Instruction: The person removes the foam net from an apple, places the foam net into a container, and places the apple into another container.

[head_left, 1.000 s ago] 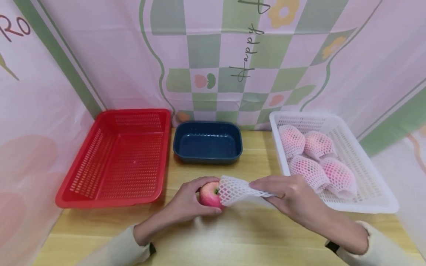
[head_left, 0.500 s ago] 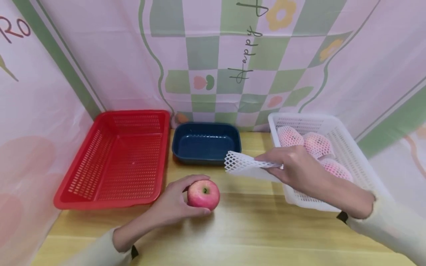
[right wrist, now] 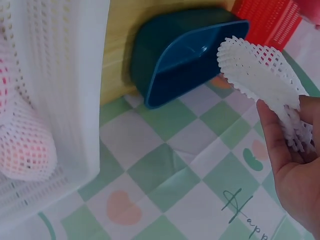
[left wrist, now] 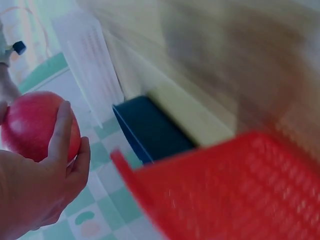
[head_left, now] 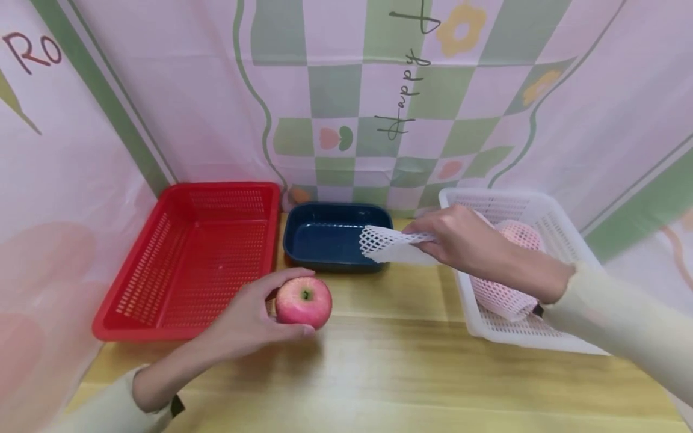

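My left hand [head_left: 246,319] grips a bare red apple [head_left: 304,304] from its left side, thumb and fingers curled round it, close to the front right corner of the red basket [head_left: 186,332]. In the left wrist view the same apple [left wrist: 37,125] sits in the curled fingers. A white foam net sleeve [head_left: 397,243] is pinched by my right hand [head_left: 460,237], its open end hanging over the right edge of the dark blue tray [head_left: 325,263]. Seen from the right wrist, the foam net [right wrist: 260,72] is limp and holds no fruit.
At the right stands a white basket [head_left: 476,325] with several net-wrapped apples [head_left: 500,297], partly hidden by my right arm. Wood tabletop [head_left: 390,361] spreads in front. A patterned cloth backdrop [head_left: 335,90] rises right behind the containers.
The foam net has come off the apple. My left hand has carried the apple leftward toward the red basket, and my right hand has moved the net up and back over the blue tray.
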The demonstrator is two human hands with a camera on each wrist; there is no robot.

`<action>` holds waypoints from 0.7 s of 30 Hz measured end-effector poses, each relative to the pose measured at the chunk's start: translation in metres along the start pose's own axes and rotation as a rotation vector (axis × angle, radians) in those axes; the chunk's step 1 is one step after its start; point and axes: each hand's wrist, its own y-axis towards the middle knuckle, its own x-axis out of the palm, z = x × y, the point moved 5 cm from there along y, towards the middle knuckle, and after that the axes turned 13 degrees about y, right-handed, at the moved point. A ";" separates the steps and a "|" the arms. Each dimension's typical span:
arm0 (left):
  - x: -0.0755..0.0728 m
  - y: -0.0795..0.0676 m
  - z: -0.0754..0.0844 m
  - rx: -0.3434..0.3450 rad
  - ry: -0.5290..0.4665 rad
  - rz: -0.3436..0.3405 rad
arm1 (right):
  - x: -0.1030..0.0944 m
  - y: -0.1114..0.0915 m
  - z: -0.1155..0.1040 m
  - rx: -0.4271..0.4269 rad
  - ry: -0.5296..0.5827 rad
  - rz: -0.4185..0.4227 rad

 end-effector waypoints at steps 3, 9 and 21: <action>-0.014 -0.002 -0.001 -0.011 0.025 0.015 | 0.002 0.007 0.007 0.010 0.006 -0.020; -0.043 -0.006 -0.004 -0.054 0.070 0.060 | 0.005 0.017 0.020 0.051 0.018 -0.042; -0.097 -0.003 -0.018 -0.125 0.005 0.110 | 0.012 0.043 0.048 0.131 0.049 -0.064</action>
